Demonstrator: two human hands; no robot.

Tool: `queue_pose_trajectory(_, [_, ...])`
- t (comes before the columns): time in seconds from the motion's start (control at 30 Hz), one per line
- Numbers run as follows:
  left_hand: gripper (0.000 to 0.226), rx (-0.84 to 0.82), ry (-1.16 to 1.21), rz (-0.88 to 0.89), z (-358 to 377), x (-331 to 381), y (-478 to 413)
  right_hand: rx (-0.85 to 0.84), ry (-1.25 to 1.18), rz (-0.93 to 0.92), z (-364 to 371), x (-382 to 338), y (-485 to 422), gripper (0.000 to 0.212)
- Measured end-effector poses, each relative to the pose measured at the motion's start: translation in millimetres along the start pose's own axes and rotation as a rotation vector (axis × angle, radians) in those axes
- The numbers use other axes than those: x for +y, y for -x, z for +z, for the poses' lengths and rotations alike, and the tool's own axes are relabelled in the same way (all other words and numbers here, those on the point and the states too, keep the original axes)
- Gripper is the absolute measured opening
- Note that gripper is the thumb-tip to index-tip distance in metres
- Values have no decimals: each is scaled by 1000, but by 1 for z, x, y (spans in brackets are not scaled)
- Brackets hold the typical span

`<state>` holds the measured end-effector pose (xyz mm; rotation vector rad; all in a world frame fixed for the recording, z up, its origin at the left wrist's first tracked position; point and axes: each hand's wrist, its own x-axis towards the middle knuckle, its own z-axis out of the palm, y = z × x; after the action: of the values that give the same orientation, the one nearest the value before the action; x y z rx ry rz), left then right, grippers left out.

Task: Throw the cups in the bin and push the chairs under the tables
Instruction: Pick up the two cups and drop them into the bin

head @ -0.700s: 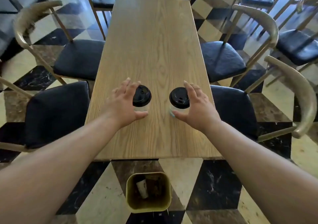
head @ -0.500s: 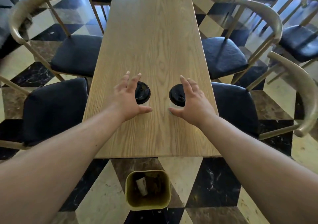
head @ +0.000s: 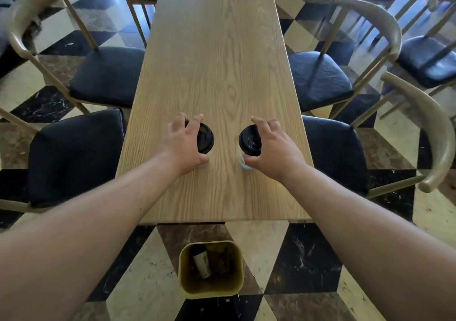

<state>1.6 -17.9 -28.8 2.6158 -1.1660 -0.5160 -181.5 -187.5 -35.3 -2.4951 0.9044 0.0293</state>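
Two paper cups with black lids stand side by side on the wooden table [head: 217, 49], near its front end. My left hand [head: 183, 143] grips the left cup [head: 206, 139], fingers curled over the lid's far side and thumb at its base. My right hand [head: 272, 145] grips the right cup [head: 249, 141] the same way from the right. A yellow bin [head: 183, 269] stands on the floor just below the table's near edge, with some rubbish inside. Chairs with black seats stand pulled out on both sides: near left [head: 74, 155], far left [head: 106, 76], near right [head: 335, 155], far right [head: 318, 78].
The floor is black, cream and brown marble tiles. More chairs stand at the table's far end and at the far right [head: 427, 59]. The curved backrest [head: 431, 128] of the near right chair juts out at the right.
Both hands have closed in from beside the cups and now wrap around them. The cups have stayed in place on the table.
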Motion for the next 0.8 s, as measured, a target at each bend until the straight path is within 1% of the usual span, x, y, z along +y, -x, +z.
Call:
queue_pose_trajectory(0.17, [91,-26,-2,47,-1,-12,38,-14,-6,-23,0,-11,34,102])
queue_pose_trajectory(0.33, [94,-35,108,69,4,-17,91,-52,-3,-66,6,-20,79,101])
queue_pose_trajectory(0.5, [90,-63,27,207,12,-29,140,-100,20,-119,19,-32,122,98])
queue_pose_trajectory(0.6, [88,-58,17,269,21,-38,169,-114,14,-142,32,-38,147,96])
queue_pose_trajectory(0.8, [88,-138,-18,284,58,-60,208,-202,45,-123,77,-36,184,95])
